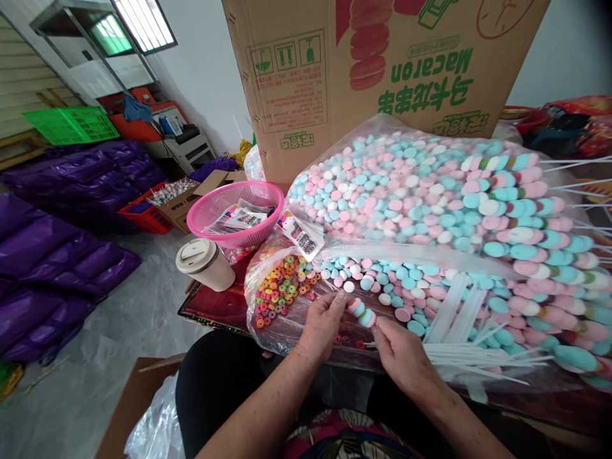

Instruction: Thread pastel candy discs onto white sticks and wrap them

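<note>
The surface (pixel 210 309) is crowded. Ahead, a big clear bag of pink, blue and white discs (pixel 406 197) fills the middle and right, backed by a tall cardboard box (pixel 363 70). Loose discs (pixel 382 284) and white sticks (pixel 478 347) cover the near right. To the left, a bag of coloured rings (pixel 280 290), a pink basket (pixel 236 213) and a lidded cup (pixel 205 262) close that side. Free room lies only at the near edge, around the left hand (pixel 322 325) and right hand (pixel 404 357).

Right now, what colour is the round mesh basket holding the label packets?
Pink; the round plastic mesh basket shows best in the head view.
</note>
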The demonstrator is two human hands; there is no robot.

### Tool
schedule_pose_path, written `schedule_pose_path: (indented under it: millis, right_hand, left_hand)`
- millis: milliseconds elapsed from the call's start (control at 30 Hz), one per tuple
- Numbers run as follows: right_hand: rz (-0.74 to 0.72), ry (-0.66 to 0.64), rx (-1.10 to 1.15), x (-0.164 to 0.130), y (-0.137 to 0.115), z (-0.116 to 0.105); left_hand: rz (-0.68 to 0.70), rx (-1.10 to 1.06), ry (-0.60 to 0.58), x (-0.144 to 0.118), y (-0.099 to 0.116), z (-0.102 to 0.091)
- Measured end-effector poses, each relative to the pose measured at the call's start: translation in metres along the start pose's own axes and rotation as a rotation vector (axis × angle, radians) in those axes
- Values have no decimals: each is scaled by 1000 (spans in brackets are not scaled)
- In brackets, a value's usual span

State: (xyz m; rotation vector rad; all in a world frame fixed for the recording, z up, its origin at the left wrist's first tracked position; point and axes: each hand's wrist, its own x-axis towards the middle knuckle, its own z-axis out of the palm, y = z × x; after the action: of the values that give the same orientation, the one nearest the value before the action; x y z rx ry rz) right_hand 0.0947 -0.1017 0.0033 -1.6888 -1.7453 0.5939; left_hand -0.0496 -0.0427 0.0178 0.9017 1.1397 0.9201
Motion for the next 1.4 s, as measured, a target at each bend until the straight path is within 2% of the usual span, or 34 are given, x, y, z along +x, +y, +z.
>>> schedule_pose_path:
  millis: [133, 167, 233, 367, 500, 700, 800, 900, 967, 1267, 1400]
  right_hand:
    - [99, 41, -14, 9, 4, -8]
    - [102, 37, -22, 11, 4, -9]
    - [99, 41, -31, 13, 4, -9]
    - [93, 44, -31, 11, 7, -8]
    - [100, 42, -67, 9, 11, -7]
    - [109, 69, -46, 10, 10, -11]
    - [119, 56, -42, 6, 11, -14]
    - [113, 39, -88, 0, 13, -12]
    - [99, 18, -136, -2, 11, -9]
    - [56, 2, -266, -4, -1, -4]
    - [91, -67, -348, -5, 0, -4]
  left_hand:
    - [304, 708, 130, 35, 10, -14]
    - [340, 824, 129, 42, 11, -14]
    - [361, 913, 107, 52, 8, -12]
    - [345, 845, 94, 53, -3, -9]
    - [290, 723, 58, 47, -6, -17]
    - [208, 413, -161, 55, 3, -13]
    - [150, 334, -205, 54, 7, -7]
    - [69, 145, -187, 44, 9, -4]
    - [63, 67, -138, 36, 9, -3]
    - [117, 96, -30, 30, 1, -6]
    - [153, 153, -65, 29, -3, -2]
